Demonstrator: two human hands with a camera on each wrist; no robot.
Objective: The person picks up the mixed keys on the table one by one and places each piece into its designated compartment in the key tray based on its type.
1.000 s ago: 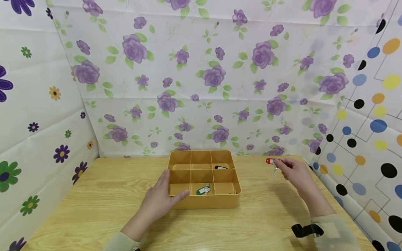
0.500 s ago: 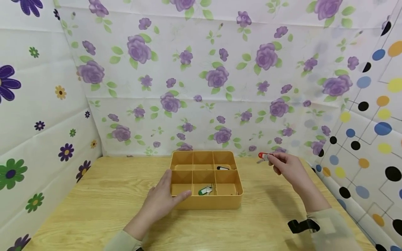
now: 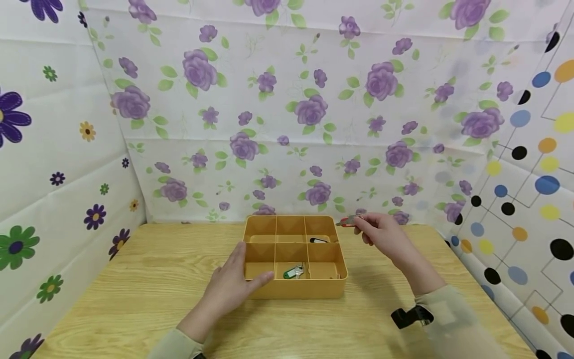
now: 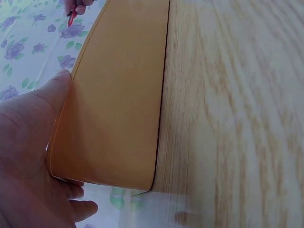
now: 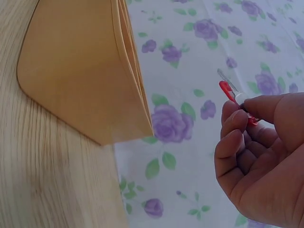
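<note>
My right hand [image 3: 383,234] pinches a key with a red tag [image 3: 346,221] between thumb and fingertips, just right of the box's back right corner. In the right wrist view the key blade [image 5: 227,78] points away from the fingers, beside the red tag [image 5: 227,90]. My left hand [image 3: 228,281] holds the front left corner of a yellow-brown divided box [image 3: 296,289], thumb on the front rim and fingers along the left side. A green-tagged key [image 3: 293,272] lies in the front middle compartment. A black tag [image 3: 318,240] shows in the back right one, partly hidden.
The box stands on a wood-grain table [image 3: 157,279] near its back edge. A floral sheet [image 3: 269,109] hangs behind, with patterned sheets at both sides. Small bits [image 3: 334,276] show in the front right compartment. A black band [image 3: 412,316] is on the right wrist.
My right hand has moved left with the red-tagged key, from the right of the table to near the box's back right corner. The left hand and the box keep their places.
</note>
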